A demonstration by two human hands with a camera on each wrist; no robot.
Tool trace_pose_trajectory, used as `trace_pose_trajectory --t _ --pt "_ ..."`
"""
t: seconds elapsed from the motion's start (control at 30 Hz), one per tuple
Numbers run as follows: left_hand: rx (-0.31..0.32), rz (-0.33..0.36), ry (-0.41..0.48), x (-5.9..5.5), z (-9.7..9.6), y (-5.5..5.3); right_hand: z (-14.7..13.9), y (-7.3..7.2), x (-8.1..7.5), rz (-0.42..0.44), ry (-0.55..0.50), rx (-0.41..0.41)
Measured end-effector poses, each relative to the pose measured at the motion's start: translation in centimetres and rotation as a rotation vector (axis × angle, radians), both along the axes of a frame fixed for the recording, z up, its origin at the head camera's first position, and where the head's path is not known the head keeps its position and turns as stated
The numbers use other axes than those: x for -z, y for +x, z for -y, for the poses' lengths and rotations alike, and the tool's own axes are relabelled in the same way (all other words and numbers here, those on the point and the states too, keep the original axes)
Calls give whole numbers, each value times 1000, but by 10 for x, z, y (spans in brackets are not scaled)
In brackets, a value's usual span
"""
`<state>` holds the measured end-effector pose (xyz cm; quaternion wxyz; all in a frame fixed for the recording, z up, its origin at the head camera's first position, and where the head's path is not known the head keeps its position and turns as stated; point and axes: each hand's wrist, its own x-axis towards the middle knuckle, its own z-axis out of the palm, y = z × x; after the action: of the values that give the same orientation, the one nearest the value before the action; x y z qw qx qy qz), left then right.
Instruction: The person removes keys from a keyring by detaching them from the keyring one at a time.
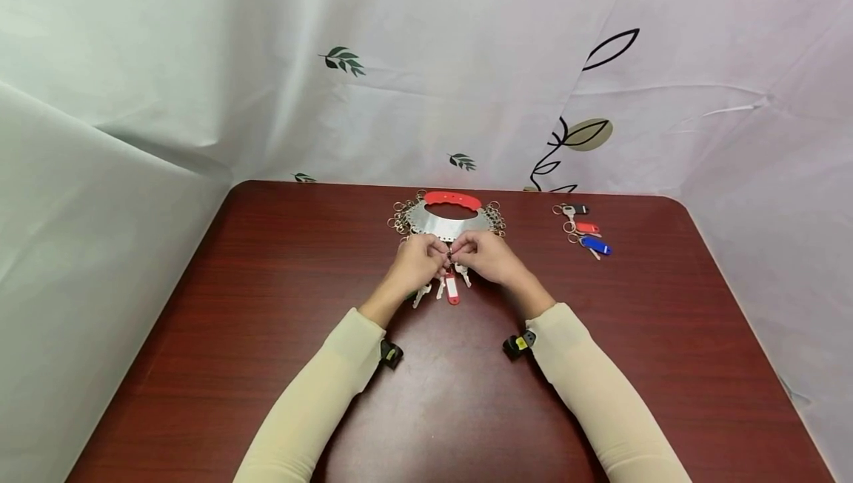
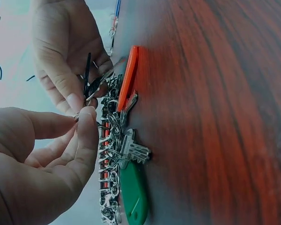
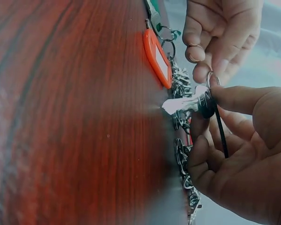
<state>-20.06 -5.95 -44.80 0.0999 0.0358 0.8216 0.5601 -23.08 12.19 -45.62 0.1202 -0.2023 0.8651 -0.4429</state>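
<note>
Both hands meet in front of a silver key rack plate (image 1: 448, 228) with a red handle (image 1: 453, 199) and many small rings along its edge. My left hand (image 1: 415, 264) pinches a small split key ring (image 3: 209, 78) between thumb and forefinger. The right hand (image 1: 491, 256) pinches the same ring from the other side, with a key (image 3: 182, 104) and a black tag (image 2: 87, 72) hanging from it by the fingers. Below the hands lie a red tag (image 1: 452, 289), a green tag (image 2: 133, 192) and several keys (image 1: 421, 295) beside the plate's rings. Fingers partly hide the ring.
To the right on the dark red wooden table (image 1: 266, 305) lie three keys with tags: a black tag (image 1: 580, 209), a red tag (image 1: 586, 227) and a blue tag (image 1: 595, 245). A white curtain (image 1: 400, 120) with leaf prints hangs behind the table.
</note>
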Motion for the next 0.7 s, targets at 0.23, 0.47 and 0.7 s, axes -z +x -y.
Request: trace_pose_trajectory --t 0.23,0.47,0.7 --pt "-49 -70 -67 -1 -2 1 3 2 -1 -45 31 34" --pt "-85 -113 -154 -2 -3 1 4 0 3 -63 46 53" --pt "-88 -117 -163 -2 -2 0 5 2 2 -73 39 56"
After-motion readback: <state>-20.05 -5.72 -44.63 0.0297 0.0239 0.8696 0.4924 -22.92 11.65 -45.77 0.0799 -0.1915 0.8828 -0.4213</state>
